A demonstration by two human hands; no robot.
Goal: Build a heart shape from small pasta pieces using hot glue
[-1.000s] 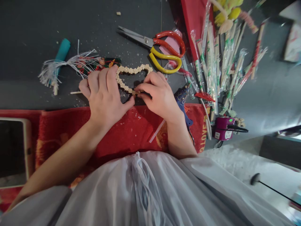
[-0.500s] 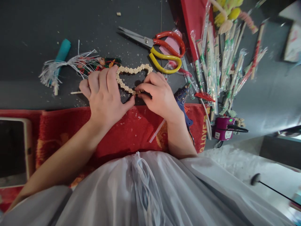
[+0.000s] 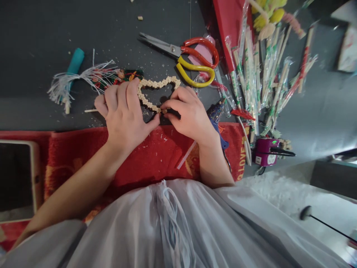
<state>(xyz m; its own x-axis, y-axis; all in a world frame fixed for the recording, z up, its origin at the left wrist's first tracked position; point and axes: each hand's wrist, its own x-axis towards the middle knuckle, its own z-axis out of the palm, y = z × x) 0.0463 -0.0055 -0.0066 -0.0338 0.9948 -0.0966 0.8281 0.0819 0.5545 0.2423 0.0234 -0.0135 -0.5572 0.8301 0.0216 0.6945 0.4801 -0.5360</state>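
A heart-shaped frame [image 3: 158,84] built of tiny pale stick pieces lies on the dark table. My left hand [image 3: 121,111] grips its left side, fingers curled over the edge and thumb reaching to the lower rim. Thumb and index finger of my right hand [image 3: 189,113] pinch a small pale piece [image 3: 164,111] at that rim. The fingertips partly hide this piece. Scissors [image 3: 175,52] with one red and one yellow handle lie open beyond my right hand. A blue glue gun [image 3: 217,121] rests beside my right wrist.
White string tassels [image 3: 60,83] and a teal roll [image 3: 76,59] lie at left. Several wrapped chopsticks [image 3: 251,74] spread at right, above a purple power adapter [image 3: 266,152]. A red towel [image 3: 156,149] covers the near edge, with a tablet [image 3: 35,175] on it.
Almost nothing differs. Both hands keep their hold at the heart-shaped frame, and the view has shifted very slightly.
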